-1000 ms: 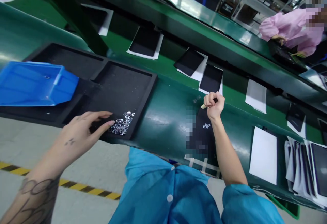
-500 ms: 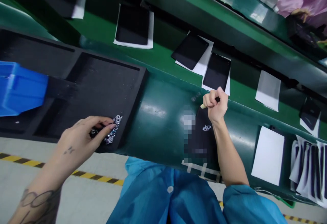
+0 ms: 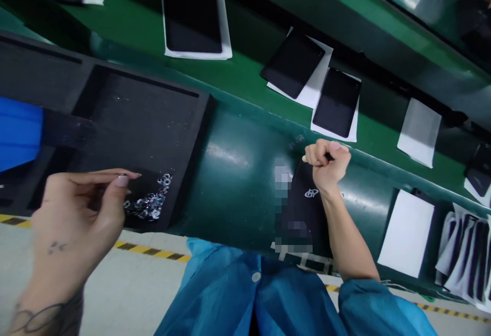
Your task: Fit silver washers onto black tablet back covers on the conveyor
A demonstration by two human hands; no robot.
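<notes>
My left hand (image 3: 82, 208) is over the black tray (image 3: 146, 121), thumb and fingertips pinched together; whatever they hold is too small to make out. Below and to the right of the fingertips lies a pile of small shiny ring-shaped metal parts (image 3: 151, 204) in the tray's near corner. My right hand (image 3: 326, 162) is curled into a fist at the far end of a black tablet back cover (image 3: 303, 203) with a pale logo. A pale yellowish tip shows at that fist's left side, but its inside is hidden. Part of the cover is pixelated.
Tablets on white sheets, such as one black tablet (image 3: 194, 16), lie along the green shelf (image 3: 245, 70) behind. A blue bin (image 3: 19, 134) stands at left. At right are a white sheet (image 3: 408, 233) and a row of upright covers (image 3: 466, 254).
My left hand has lifted away from the metal parts and moved left, still pinched, uncovering the pile. My right hand stays by the tablet cover. The view has shifted slightly.
</notes>
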